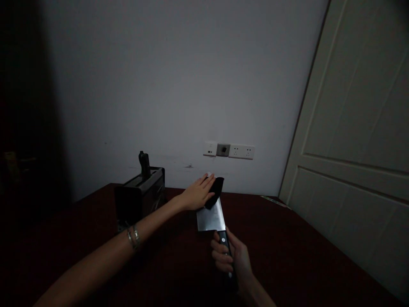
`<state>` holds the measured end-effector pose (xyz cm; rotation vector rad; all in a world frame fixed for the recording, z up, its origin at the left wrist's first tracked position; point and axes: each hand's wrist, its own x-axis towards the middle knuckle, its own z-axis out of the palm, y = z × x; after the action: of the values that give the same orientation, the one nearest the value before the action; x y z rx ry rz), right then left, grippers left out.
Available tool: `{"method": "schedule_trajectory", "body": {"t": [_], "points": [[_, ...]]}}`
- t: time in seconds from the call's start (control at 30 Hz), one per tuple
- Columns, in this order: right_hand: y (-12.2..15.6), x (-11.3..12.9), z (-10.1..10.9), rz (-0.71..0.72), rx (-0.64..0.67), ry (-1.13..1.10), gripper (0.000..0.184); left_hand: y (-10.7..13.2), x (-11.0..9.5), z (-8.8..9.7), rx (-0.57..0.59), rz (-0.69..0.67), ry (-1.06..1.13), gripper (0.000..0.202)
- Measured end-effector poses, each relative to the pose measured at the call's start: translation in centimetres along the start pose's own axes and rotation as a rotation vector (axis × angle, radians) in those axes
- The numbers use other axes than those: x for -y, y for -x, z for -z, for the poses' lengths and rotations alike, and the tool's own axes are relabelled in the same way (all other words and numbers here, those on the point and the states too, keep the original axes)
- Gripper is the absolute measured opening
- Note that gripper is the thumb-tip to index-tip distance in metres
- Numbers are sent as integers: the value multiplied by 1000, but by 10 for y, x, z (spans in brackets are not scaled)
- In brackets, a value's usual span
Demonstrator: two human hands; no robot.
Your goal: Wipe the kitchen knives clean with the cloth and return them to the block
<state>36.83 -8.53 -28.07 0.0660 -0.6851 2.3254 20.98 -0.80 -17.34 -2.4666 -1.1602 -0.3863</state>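
Note:
A cleaver (211, 218) with a broad shiny blade and a black riveted handle points away from me, blade up and forward. My right hand (234, 256) is wrapped round its handle. Against the far half of the blade, my left hand (197, 194) presses a black cloth (217, 186), its fingers over the cloth and the thumb along its near side. The cloth and hand hide the blade's far end; a small pale patch shows beyond the fingertips.
Left of my hands, a dark knife block (136, 198) stands on the dark red table (281, 238), with a black handle (145, 164) sticking up from it. Wall sockets (242, 152) sit behind. A white panelled door (351, 179) borders the right; a flat strip (276, 201) lies near the back right corner.

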Motion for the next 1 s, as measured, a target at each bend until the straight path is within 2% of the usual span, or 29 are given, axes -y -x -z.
{"method": "schedule_trajectory", "body": {"t": [0.13,0.27,0.4,0.6,0.7,0.83,0.93,1.0], "points": [[2,5,-2,36,14,7,26,10,10,1,-4,-3,-9,57],[2,6,-2,41,40,4,25,20,0,2,-13,-46,-28,56],[1,1,1,-6,50,2,26,17,-9,4,-24,-119,-23,57],[-1,0,3,-31,36,-14,26,3,14,1,36,-3,-10,58],[-1,2,3,-14,17,-6,26,6,18,-2,15,-4,-21,58],[0,2,4,-5,7,6,25,18,-10,-3,-26,-127,-50,56],[0,0,5,-42,8,13,27,25,-38,1,-21,-218,-48,56],[0,-1,4,-57,5,16,28,26,-49,3,-14,-248,-35,56]]}}
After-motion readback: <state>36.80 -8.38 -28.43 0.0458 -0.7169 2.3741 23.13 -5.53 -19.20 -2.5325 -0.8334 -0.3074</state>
